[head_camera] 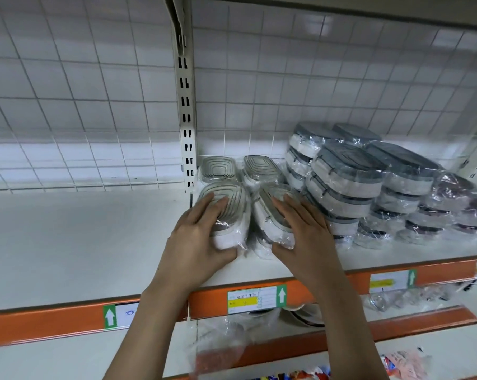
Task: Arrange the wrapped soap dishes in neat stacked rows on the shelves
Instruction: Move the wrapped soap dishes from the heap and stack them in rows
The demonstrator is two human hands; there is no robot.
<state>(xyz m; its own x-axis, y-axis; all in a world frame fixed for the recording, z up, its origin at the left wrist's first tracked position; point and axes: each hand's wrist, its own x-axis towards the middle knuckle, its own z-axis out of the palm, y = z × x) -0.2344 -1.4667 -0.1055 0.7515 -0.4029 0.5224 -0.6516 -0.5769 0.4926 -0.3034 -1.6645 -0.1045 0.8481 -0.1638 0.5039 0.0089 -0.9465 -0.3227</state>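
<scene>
A wide white metal shelf (81, 242) with an orange front lip (53, 322) is seen before a white wire-grid back panel (81, 91), divided by a slotted cream upright (186, 119); toward the shelf's right end, plastic-wrapped grey-lidded white soap dishes (347, 182) are piled in leaning stacks several high, reaching from the back panel almost to the front edge; just left of these, beside the upright, four plastic-wrapped clear-lidded white soap dishes are set in two rows; the back pair (240, 168) lies against the back panel; the front left dish (229, 215) is gripped by the left hand (196, 242), fingers laid across the lid and thumb curled round the near end; the front right dish (273, 223), tilted and touching its neighbour, is gripped by the right hand (308, 237) in like manner, thumb under its near end; a white and yellow price label (251, 298) with a green arrow tag is fixed on the lip below the hands; on the lower shelf, loose clear wrapping (221, 344) is seen, blurred.
</scene>
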